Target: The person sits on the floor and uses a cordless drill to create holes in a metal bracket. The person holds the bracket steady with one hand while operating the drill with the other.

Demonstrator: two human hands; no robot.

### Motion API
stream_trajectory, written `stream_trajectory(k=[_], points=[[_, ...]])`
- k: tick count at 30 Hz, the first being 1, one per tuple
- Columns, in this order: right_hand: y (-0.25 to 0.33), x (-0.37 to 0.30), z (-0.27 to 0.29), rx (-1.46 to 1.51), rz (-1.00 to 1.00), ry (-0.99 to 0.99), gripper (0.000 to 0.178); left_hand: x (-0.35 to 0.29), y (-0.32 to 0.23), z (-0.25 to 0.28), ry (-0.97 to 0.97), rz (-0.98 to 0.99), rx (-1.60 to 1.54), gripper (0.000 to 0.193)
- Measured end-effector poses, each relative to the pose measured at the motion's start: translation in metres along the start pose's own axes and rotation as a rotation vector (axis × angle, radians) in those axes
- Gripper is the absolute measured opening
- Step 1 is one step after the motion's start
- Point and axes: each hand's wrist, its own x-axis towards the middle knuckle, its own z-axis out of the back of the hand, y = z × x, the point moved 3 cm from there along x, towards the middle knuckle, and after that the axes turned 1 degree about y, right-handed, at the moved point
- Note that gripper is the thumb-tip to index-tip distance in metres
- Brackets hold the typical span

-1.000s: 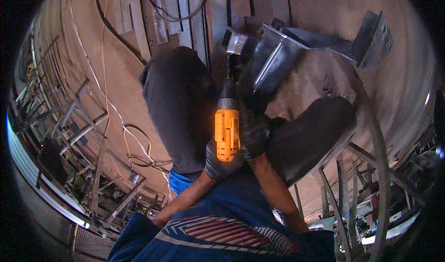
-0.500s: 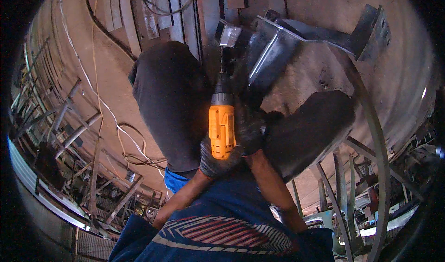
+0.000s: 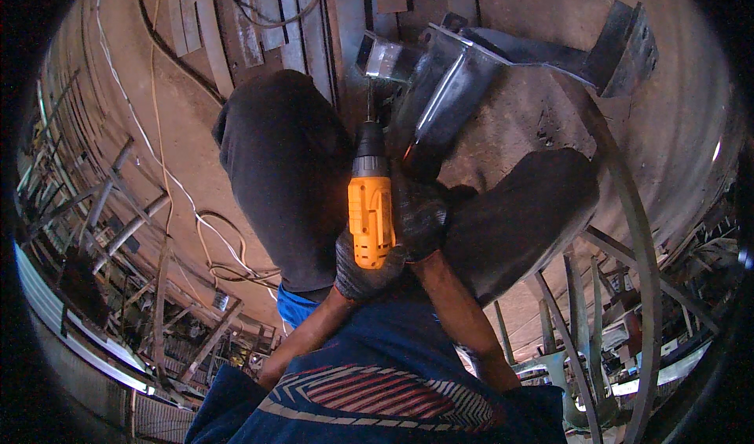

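Observation:
A yellow and black cordless drill points away from me between my legs. My left hand, in a dark knitted glove, is closed round its rear lower part. My right hand, gloved too, is closed against the right side of the drill; the drill body hides part of its fingers. The thin drill bit reaches up to the shiny end of a small steel bracket. This bracket adjoins a larger dark welded steel frame with a bright edge, lying beyond my right hand.
Flat steel bars lie on the brown floor at the far side. A white cable and a coiled cord run along the left. A curved metal bar arcs down the right. Metal racks stand at the left.
The drill and both hands have shifted slightly left. Most of the scene has slid a little left and up, and the steel frame looks sharper now.

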Motion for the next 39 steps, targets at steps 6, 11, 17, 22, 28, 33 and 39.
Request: stream_trajectory(k=[6,11,17,22,28,33,39], points=[[0.015,0.017,0.012,-0.054,0.005,-0.066,0.043,-0.004,0.011,-0.001,-0.025,0.031,-0.007,0.043],[-0.008,-0.005,-0.027,-0.174,-0.076,0.046,0.043,0.001,0.002,0.000,0.007,-0.006,0.044,0.041],[0.000,0.004,-0.002,-0.054,-0.003,-0.066,0.044,-0.004,0.011,-0.001,0.003,0.044,0.040,0.045],[-0.001,0.000,-0.006,-0.059,0.003,-0.053,0.044,-0.001,0.006,0.000,-0.009,-0.018,0.092,0.043],[0.000,0.001,-0.005,-0.080,0.004,-0.033,0.043,-0.003,0.008,0.000,-0.021,-0.026,0.054,0.041],[0.003,0.005,0.003,-0.065,-0.015,-0.032,0.043,0.001,0.003,-0.001,0.009,-0.002,-0.011,0.040],[0.004,0.007,0.003,-0.051,0.056,-0.123,0.042,-0.001,0.006,0.000,-0.005,0.009,-0.017,0.041]])
